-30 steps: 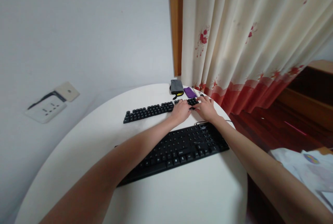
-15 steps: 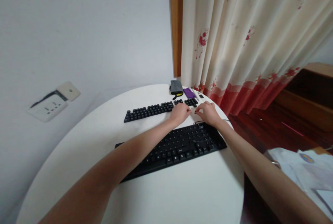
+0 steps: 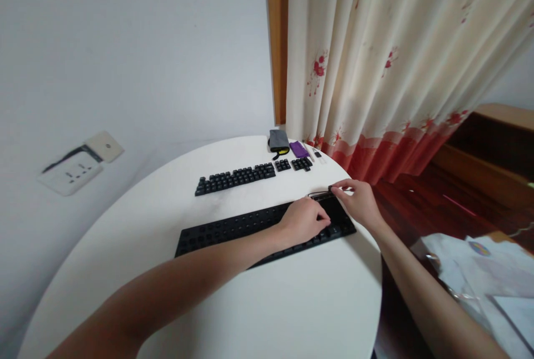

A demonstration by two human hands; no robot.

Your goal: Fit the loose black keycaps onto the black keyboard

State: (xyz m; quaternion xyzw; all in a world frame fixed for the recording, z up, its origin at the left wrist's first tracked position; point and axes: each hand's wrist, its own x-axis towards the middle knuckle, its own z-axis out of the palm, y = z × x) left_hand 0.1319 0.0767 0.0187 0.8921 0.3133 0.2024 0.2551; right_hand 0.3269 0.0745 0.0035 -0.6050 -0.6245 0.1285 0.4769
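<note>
A black keyboard point(image 3: 233, 228) lies slanted across the white table, many of its keys apparently off. My left hand point(image 3: 303, 220) is over its right half, fingers curled together; whatever they may hold is hidden. At the keyboard's far right corner, my right hand point(image 3: 357, 202) pinches a small black keycap point(image 3: 330, 188) between thumb and forefinger. Behind the keyboard, loose black keycaps stand in ordered rows: a long block point(image 3: 236, 178) and two smaller groups, a middle one point(image 3: 282, 165) and a right one point(image 3: 301, 165). A thin cable point(image 3: 319, 192) runs beside the keyboard's back edge.
At the table's back are a grey pouch point(image 3: 278, 140), a purple cloth point(image 3: 299, 149) and small items. A wall socket point(image 3: 75, 172) is on the left. The curtain point(image 3: 334, 69) hangs behind the round table point(image 3: 267, 314). Plastic-wrapped things point(image 3: 471, 270) lie lower right.
Both hands have moved from the keycap rows back toward the keyboard. My left hand now lies over its right half; my right hand has shifted right with a keycap. The view has shifted slightly.
</note>
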